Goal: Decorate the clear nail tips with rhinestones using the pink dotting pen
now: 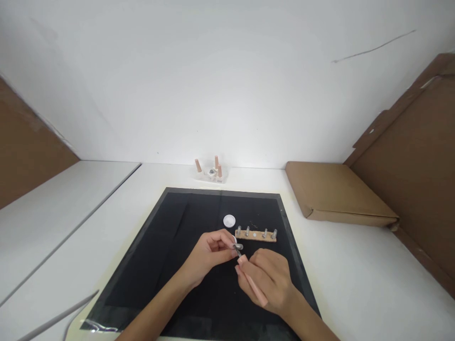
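Observation:
Between the fingertips of my left hand point(208, 255) is a small greyish, shiny false nail point(239, 246), pinched at its left end. My right hand point(273, 279) grips a nail polish brush by its pink cap point(256, 290). The dark brush tip reaches up to the false nail and appears to touch it. Just behind my hands lies a cardboard strip point(259, 238), with several grey false nails standing on it and a white dot in the gap between them. A small white round dish point(229, 220) sits left of the strip; another white rim shows partly behind my left fingers.
Everything near my hands rests on a black mat point(170, 237) with a clear border. At the back, a transparent tray point(202, 178) holds several peach-capped bottles. A flat cardboard box point(341, 192) lies at the right, beside an upright brown cardboard panel point(419, 156). A white wall point(227, 85) rises behind.

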A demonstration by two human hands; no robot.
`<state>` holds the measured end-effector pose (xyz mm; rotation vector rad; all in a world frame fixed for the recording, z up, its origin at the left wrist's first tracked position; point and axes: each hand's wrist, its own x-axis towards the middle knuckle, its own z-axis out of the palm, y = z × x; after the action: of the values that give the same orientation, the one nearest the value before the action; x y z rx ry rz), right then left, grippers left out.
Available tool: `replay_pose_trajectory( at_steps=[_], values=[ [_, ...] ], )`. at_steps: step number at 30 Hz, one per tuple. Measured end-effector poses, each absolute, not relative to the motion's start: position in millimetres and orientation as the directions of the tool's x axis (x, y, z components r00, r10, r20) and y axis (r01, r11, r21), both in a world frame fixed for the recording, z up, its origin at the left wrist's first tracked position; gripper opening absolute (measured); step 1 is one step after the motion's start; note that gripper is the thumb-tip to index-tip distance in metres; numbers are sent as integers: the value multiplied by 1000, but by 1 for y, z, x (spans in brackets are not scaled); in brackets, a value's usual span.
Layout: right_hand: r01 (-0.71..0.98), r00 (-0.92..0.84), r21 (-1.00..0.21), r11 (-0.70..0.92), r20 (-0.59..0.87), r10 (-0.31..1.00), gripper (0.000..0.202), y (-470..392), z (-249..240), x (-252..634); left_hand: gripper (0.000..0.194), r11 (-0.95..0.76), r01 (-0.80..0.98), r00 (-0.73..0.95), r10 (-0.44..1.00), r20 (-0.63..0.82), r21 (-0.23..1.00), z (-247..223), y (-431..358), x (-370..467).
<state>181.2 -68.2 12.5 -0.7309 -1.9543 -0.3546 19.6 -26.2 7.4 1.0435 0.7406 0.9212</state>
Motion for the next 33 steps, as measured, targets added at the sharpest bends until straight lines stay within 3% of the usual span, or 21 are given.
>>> replay_pose_trajectory(
  at_steps=[8,17,27,33],
  values=[
    [647,-263,-85,758,908,326,11,-69,10,182,13,210,-289,434,898,-68,934,10,-27,20],
    [598,-365,-63,799,866,342,12,-69,15,180,12,200,-272,444,894,-62,941,6,-26,18],
    [664,-270,-75,744,904,332,12,-69,11,180,16,217,-275,426,901,-83,937,11,-28,20],
    [616,-331,-38,787,894,302,11,-69,15,180,13,213,-275,435,897,-76,938,8,-26,18]
  ],
)
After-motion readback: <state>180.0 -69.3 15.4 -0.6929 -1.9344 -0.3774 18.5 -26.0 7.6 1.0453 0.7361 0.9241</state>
